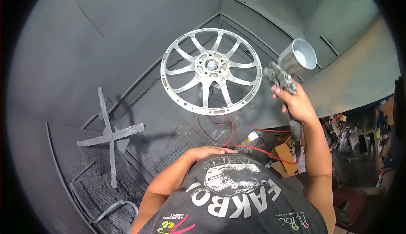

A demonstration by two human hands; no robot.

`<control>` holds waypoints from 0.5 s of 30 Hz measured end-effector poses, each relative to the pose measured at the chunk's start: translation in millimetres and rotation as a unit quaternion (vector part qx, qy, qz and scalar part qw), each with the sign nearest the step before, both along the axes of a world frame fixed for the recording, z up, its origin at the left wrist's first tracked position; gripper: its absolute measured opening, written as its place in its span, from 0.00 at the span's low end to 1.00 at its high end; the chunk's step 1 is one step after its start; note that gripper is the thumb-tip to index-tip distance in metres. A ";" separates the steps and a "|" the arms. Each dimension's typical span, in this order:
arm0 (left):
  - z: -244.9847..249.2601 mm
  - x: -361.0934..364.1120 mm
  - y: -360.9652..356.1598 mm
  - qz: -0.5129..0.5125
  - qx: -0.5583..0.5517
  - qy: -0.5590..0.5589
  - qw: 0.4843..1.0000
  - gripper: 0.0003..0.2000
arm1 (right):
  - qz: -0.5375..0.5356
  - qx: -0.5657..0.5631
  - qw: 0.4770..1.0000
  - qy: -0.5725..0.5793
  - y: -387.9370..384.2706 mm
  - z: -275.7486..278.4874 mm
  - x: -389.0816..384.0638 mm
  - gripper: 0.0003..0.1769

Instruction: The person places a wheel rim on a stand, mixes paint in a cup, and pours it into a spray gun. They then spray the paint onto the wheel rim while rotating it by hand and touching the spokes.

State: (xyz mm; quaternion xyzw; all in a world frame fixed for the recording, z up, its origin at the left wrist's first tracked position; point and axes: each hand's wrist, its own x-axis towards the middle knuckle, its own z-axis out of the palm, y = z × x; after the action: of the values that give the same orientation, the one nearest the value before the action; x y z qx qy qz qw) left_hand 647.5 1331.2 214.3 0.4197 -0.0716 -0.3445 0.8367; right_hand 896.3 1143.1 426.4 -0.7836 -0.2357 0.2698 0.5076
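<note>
My right hand (301, 103) is wrapped round the grip of a spray gun (282, 78), whose metal paint cup (298, 57) sits on top with pale liquid inside. The gun's nozzle end points left, close to the rim of a wheel rim (211, 109) but apart from it. Silvery-grey spokes and a bolt-holed centre face me; what supports the wheel is mostly hidden. My left hand (207, 152) lies against the front of my dark printed shirt (249, 191), fingers stretched out. Beside its fingertips passes a red hose (266, 151).
At the left stands a grey-coated cross-shaped stand (111, 136). Dark walls (127, 22) enclose the back and left. A curved panel (351, 82) rises at the right. Cardboard (285, 156) and cluttered shelves (355, 149) lie at lower right. The red hose loops across the floor.
</note>
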 end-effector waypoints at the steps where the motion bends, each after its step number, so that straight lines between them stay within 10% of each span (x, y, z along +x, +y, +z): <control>1: -3.7 -3.6 1.5 0.035 -0.011 0.036 0.999 0.25 | 0.002 0.002 1.000 0.031 -12.2 -8.3 -0.5 0.20; 8: -42.3 16.9 -13.1 0.149 0.280 -0.002 0.949 0.15 | 0.070 0.037 0.981 0.178 -70.7 -11.5 -33.2 0.19; 15: -31.9 73.3 -40.3 0.372 0.215 0.060 0.901 0.10 | 0.111 0.048 0.965 0.232 -82.9 0.9 -33.7 0.24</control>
State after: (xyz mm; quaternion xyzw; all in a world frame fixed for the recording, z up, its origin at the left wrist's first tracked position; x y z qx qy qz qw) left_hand 720.8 1290.9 182.4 0.5642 0.2154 -0.0399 0.7961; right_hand 862.6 1060.2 427.3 -0.6433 -0.2094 0.4869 0.5525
